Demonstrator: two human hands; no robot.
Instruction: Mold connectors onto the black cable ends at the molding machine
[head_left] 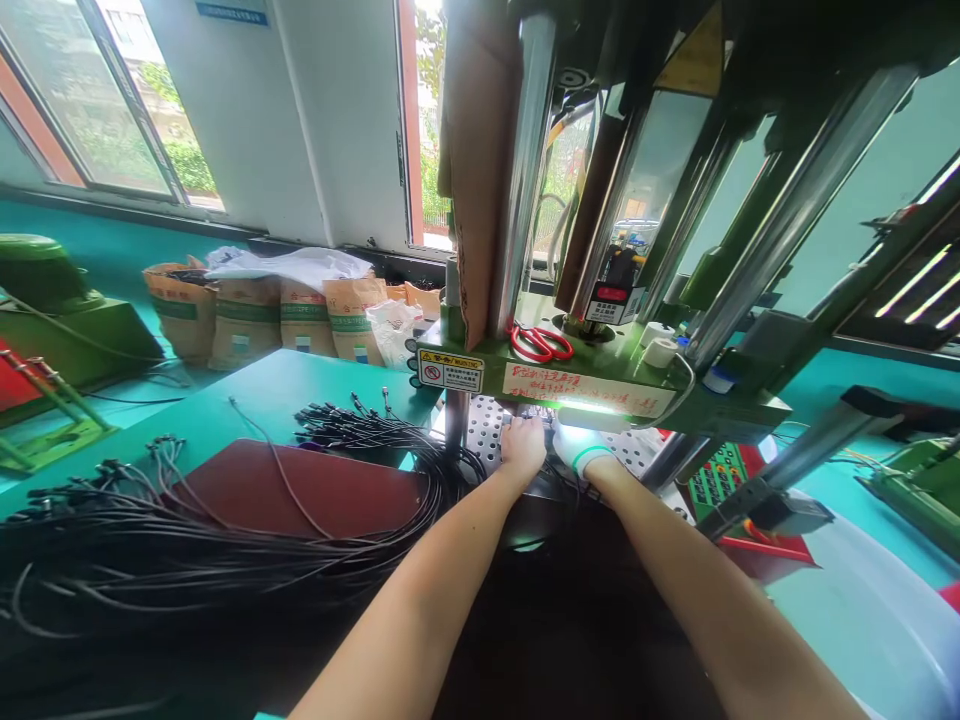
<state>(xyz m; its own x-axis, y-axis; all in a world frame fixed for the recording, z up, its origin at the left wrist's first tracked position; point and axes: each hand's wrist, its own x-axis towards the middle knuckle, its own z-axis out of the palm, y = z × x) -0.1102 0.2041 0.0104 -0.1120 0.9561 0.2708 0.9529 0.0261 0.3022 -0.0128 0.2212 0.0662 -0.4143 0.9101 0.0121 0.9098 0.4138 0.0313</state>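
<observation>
Both hands reach in under the green upper plate point(720, 405) of a press. My left hand point(523, 447) is bare, with its fingers curled at the metal mould area; what they hold, if anything, is hidden. Close beside it, my right hand point(581, 445) wears a white glove with a green cuff. Its fingers are lost in the glare of a lamp point(592, 408) and behind the plate edge. Dark cables point(442, 455) run beside the left hand. A perforated metal plate point(484, 432) lies around the hands.
Bundled black cables point(247, 550) spread over a brown board point(300, 490) on the green table point(300, 380). Red-handled scissors point(541, 345) lie on the press plate. A button panel point(724, 480) stands at right. Paper sacks point(247, 325) line the wall.
</observation>
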